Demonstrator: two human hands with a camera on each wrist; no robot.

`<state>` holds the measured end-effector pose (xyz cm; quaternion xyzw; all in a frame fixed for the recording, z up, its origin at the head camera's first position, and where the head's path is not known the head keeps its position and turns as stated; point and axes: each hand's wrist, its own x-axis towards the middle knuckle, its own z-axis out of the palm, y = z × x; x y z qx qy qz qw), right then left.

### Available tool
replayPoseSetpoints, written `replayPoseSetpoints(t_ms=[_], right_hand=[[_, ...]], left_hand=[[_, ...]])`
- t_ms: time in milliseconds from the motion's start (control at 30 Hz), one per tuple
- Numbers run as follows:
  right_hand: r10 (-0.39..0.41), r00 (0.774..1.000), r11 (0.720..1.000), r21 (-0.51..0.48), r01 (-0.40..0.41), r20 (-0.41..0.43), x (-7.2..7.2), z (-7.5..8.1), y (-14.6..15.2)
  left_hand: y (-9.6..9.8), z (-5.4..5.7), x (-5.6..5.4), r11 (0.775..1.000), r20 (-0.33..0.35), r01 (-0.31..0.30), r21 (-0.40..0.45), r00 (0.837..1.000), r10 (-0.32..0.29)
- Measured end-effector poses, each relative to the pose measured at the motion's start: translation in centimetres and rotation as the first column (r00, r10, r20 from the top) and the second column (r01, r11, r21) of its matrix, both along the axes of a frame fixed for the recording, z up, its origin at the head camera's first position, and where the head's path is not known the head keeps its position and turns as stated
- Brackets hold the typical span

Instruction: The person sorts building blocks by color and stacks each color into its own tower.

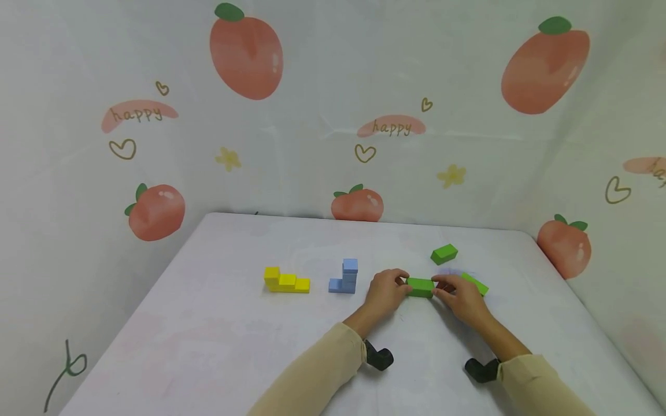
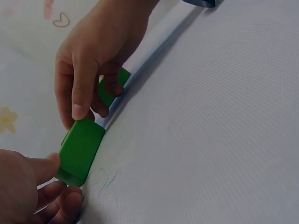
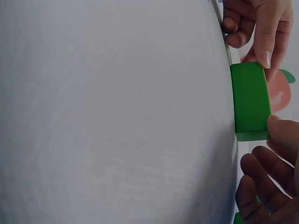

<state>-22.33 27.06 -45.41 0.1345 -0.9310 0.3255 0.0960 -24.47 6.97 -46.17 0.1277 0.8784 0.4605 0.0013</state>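
A green rectangular block (image 1: 419, 288) lies on the white table between two bare hands. My left hand (image 1: 386, 293) has its thumb and fingers at the block's left end. At the opposite end, the right hand (image 1: 463, 297) pinches with its thumb and fingertips. In the left wrist view the same block (image 2: 81, 151) shows its long face, with the left thumb (image 2: 46, 167) against one end. The right wrist view has both thumbs on the block (image 3: 251, 100). A second green block (image 1: 474, 283) lies just beyond the right hand, partly hidden by it.
Farther back is another green block (image 1: 444, 254). Left of the hands stands an L-shaped blue block stack (image 1: 350, 277), and beyond that a stepped yellow one (image 1: 287, 283). A printed cloth wall (image 1: 307, 156) rises behind the table.
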Motion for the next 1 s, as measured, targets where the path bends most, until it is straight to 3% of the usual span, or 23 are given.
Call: replayPoseSetpoints(t_ms=[733, 1000], right_hand=[[0.032, 0.999, 0.999, 0.009, -0.032, 0.029, -0.1, 0.4, 0.0], [0.036, 0.998, 0.998, 0.046, -0.038, 0.046, -0.1, 1.8, 0.2]], left_hand=[[-0.7, 0.2, 0.2, 0.999, 0.029, 0.030, 0.032, 0.999, -0.031], [-0.5, 0.1, 0.3, 1.000, 0.051, 0.008, 0.016, 0.999, -0.009]])
